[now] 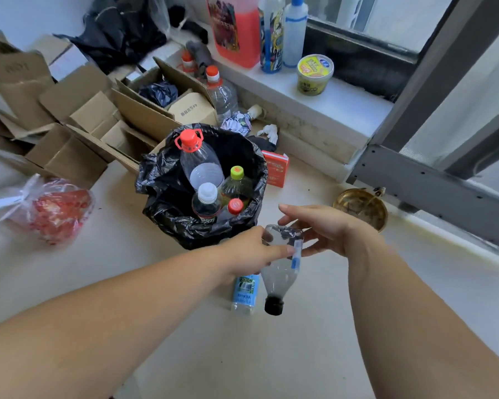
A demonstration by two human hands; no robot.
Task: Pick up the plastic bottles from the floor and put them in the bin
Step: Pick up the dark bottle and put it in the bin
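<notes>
Bottle [281, 272] hangs cap-down in left hand [251, 251], just beside bin [162, 197] rim.

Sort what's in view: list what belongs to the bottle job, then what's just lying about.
Job: black-capped bottle held in left hand; right hand; blue-labelled bottle on floor; bin.

Lying about: cardboard boxes, red bag, brass bowl, red box.

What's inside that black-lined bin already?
The black-bagged bin holds four upright plastic bottles: a large clear red-capped one, a green-capped one, a white-capped one and a small red-capped one. Anything beneath them is hidden.
</notes>
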